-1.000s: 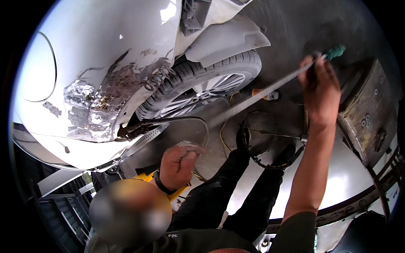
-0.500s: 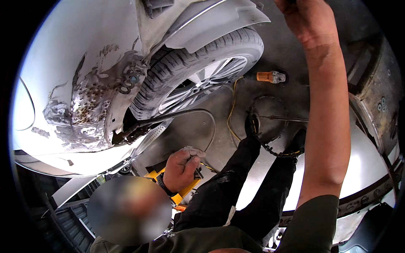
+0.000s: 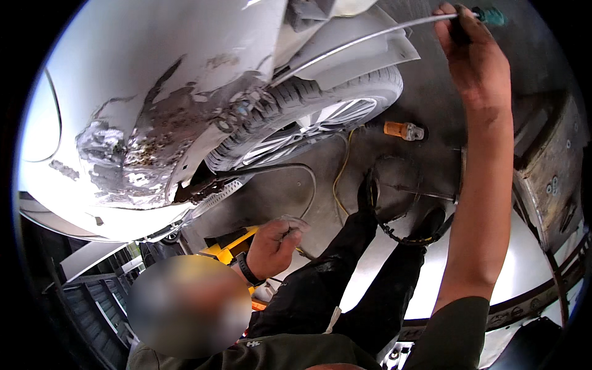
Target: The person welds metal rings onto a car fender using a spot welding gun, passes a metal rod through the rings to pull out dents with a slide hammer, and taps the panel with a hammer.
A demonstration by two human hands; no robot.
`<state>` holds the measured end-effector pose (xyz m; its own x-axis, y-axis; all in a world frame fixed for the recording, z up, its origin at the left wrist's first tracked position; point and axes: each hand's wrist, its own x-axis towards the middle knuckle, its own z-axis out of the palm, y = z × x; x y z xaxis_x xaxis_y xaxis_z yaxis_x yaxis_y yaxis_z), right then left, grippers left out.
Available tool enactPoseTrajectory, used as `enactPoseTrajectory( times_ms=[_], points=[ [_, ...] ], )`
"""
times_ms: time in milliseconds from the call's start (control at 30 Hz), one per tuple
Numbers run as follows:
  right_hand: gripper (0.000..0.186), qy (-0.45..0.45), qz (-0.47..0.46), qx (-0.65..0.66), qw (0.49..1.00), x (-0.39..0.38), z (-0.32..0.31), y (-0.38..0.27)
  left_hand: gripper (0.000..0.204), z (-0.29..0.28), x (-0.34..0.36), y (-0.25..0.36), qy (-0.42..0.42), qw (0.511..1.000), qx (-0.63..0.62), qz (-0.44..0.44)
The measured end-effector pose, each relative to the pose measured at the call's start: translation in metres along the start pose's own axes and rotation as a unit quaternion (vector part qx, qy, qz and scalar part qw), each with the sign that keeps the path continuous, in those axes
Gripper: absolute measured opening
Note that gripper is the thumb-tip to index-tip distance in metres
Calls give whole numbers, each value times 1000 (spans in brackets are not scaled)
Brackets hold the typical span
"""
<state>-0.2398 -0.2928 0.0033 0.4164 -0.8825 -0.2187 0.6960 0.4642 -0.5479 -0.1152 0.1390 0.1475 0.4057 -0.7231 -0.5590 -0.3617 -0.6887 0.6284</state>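
Note:
Up at the top right, my right hand [image 3: 470, 58] is closed around the dark middle part of a slide hammer. Its long thin metal rod [image 3: 364, 38] slants down left to the damaged car panel [image 3: 148, 139], and a teal end [image 3: 491, 16] sticks out past my fingers. The rod's lower end lies close to metal rings [image 3: 225, 120] on the panel; whether it is hooked there I cannot tell. My left hand [image 3: 273, 248], wearing a dark wristband, is closed low in the middle, with greyish fingertips pressed together. What it may hold is hidden.
A car wheel [image 3: 308, 123] stands beside the panel. An orange angle grinder [image 3: 402, 131] lies on the floor with a yellow cord [image 3: 337, 179]. A dark hose [image 3: 271, 166] curves near the wheel. Dark cabling [image 3: 394, 234] lies around my feet; a large metal frame [image 3: 549, 179] stands right.
My view has shifted, and the car appears farther right and lower. My right hand sits lower in view, so the rod and teal end show. My left hand remains closed, slightly farther right.

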Motion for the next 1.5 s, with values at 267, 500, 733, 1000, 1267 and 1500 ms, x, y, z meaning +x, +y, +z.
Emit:
enactPoseTrajectory(
  times_ms=[267, 500, 733, 1000, 1267, 1500],
  points=[
    [23, -27, -17, -17, 999, -9, 10, -18, 20, -6, -9, -6, 0, 1000, -6, 30],
    [22, -27, -17, -52, 998, -15, 13, -30, 18, -10, -19, -9, 8, 1000, -14, 25],
    [23, -47, 7, -54, 997, -27, 34, -12, 20, -15, -32, -20, 16, 1000, -21, -5],
    [26, -19, -22, -54, 998, -36, 33, -11, 20, -21, -43, -28, 33, 999, -30, -7],
    [24, -106, 32, -32, 993, -53, 50, -3, 19, -22, -52, -36, 34, 998, -46, 6],
    [23, -87, 171, -110, 975, -106, 103, 30, 23, -39, -50, -45, 100, 989, -109, -7]
  ],
)
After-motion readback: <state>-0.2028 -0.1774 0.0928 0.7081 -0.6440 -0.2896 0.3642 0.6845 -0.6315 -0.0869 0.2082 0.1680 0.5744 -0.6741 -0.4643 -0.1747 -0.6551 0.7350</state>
